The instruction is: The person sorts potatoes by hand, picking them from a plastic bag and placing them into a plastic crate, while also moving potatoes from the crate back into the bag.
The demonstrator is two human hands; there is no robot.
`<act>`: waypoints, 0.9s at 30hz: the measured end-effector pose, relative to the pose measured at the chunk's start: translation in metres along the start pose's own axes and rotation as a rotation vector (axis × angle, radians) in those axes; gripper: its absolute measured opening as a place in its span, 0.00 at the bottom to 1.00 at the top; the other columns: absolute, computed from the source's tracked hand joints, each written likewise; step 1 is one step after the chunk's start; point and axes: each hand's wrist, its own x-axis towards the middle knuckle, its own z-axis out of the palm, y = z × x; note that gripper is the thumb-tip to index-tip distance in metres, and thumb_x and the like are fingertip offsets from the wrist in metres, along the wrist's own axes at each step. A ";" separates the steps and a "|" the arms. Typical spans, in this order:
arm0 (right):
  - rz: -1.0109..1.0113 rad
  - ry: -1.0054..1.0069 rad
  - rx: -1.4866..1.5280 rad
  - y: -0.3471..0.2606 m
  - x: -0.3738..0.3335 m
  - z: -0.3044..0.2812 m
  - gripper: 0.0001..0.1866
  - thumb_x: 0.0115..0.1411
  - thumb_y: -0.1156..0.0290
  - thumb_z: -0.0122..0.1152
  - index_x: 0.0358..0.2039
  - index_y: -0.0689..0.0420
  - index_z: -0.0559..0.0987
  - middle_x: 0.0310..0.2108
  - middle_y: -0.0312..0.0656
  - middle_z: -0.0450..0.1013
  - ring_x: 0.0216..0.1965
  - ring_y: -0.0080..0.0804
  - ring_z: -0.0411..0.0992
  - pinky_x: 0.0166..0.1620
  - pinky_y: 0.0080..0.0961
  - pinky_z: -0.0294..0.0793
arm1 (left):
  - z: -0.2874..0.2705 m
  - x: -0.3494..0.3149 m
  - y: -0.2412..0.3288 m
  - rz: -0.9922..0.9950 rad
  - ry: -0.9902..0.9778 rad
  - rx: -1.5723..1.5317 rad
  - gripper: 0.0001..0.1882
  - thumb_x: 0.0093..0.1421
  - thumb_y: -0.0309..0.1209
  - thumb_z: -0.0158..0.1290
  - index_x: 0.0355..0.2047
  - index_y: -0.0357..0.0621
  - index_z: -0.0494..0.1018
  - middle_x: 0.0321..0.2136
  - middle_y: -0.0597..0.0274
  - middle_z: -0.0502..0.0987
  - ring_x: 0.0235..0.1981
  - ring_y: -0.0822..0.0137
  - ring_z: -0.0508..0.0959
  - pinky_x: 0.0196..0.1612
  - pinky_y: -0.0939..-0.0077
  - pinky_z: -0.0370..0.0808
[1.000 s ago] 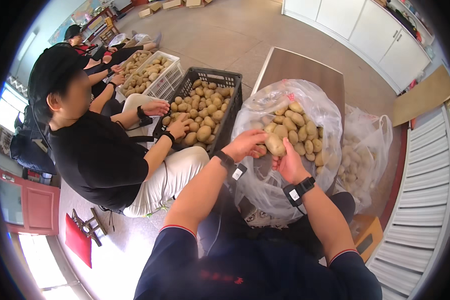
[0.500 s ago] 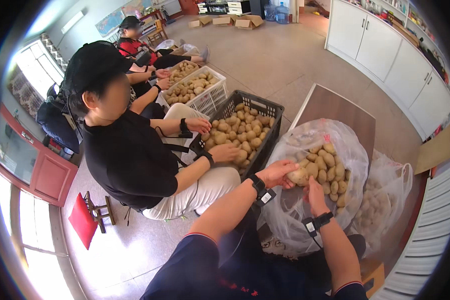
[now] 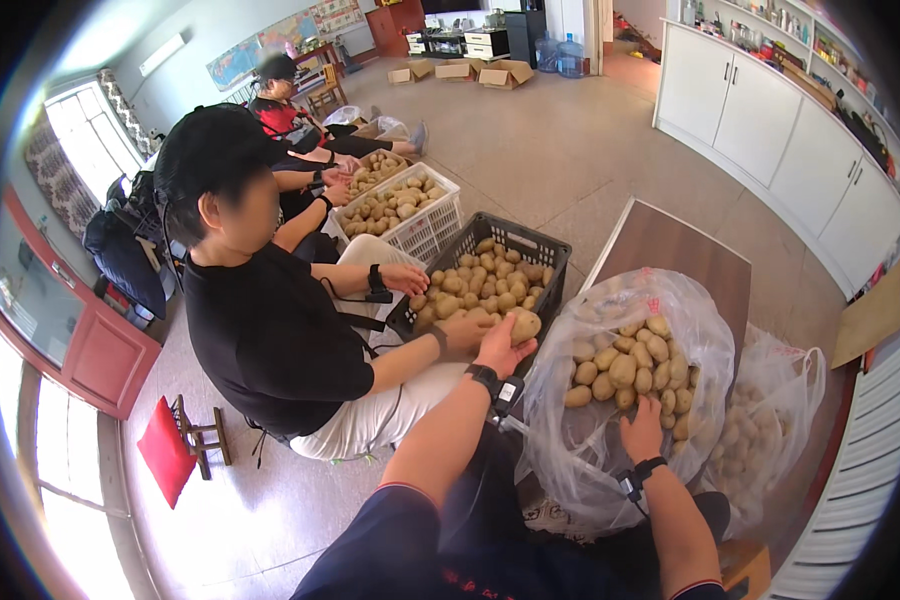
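Observation:
My left hand point(image 3: 502, 352) is closed around a large pale potato point(image 3: 526, 325). It is over the near right edge of a black plastic crate point(image 3: 552, 262) full of potatoes point(image 3: 485, 275), close beside a neighbouring person's hand point(image 3: 465, 332). My right hand point(image 3: 642, 430) is inside the mouth of a clear plastic bag point(image 3: 560, 440). Its fingers stretch out against the potatoes point(image 3: 622, 370) in the bag, and no potato shows in its grip. Some of its fingertips are hard to make out.
The bag lies by a low brown table point(image 3: 660, 240); another filled bag point(image 3: 755, 430) sits to its right. A person in black point(image 3: 270, 320) sits close on my left. A white crate point(image 3: 420, 225) of potatoes stands farther off, and a red-seated stool point(image 3: 165, 450) is at left.
My left hand has carried the potato from above the bag leftward to the black crate. My right hand has come away from that potato and lowered to those in the bag.

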 end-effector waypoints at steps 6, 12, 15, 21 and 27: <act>0.006 -0.008 -0.130 -0.005 -0.002 -0.004 0.31 0.51 0.70 0.65 0.55 0.60 0.64 0.62 0.53 0.54 0.56 0.55 0.64 0.53 0.43 0.70 | -0.012 0.002 0.006 0.177 0.115 -0.111 0.16 0.67 0.42 0.46 0.47 0.45 0.69 0.41 0.59 0.76 0.36 0.61 0.78 0.37 0.65 0.80; 0.086 -0.038 -0.117 0.005 0.004 -0.001 0.33 0.51 0.70 0.65 0.55 0.60 0.61 0.65 0.55 0.50 0.54 0.57 0.67 0.51 0.45 0.72 | -0.021 0.007 0.005 0.121 0.168 -0.112 0.16 0.69 0.38 0.44 0.53 0.47 0.67 0.50 0.61 0.73 0.49 0.61 0.74 0.44 0.61 0.77; 0.065 -0.043 -0.094 0.006 0.006 0.002 0.35 0.51 0.70 0.65 0.57 0.62 0.59 0.65 0.55 0.50 0.52 0.58 0.68 0.50 0.44 0.72 | -0.032 0.014 0.004 0.192 0.147 -0.090 0.15 0.69 0.36 0.44 0.53 0.48 0.67 0.50 0.60 0.73 0.49 0.60 0.74 0.44 0.60 0.77; 0.022 -0.039 -0.171 0.007 0.005 -0.007 0.35 0.51 0.70 0.65 0.57 0.63 0.59 0.62 0.54 0.52 0.47 0.56 0.72 0.47 0.42 0.74 | -0.037 0.026 -0.003 0.200 0.222 -0.127 0.15 0.67 0.40 0.46 0.49 0.46 0.69 0.45 0.59 0.74 0.42 0.61 0.76 0.37 0.66 0.79; 0.028 -0.088 -0.253 0.001 -0.001 -0.018 0.31 0.51 0.69 0.66 0.53 0.61 0.63 0.56 0.53 0.58 0.43 0.55 0.73 0.43 0.42 0.76 | -0.030 0.020 -0.002 0.194 0.248 -0.114 0.15 0.68 0.40 0.45 0.48 0.47 0.70 0.44 0.61 0.76 0.42 0.62 0.76 0.38 0.65 0.79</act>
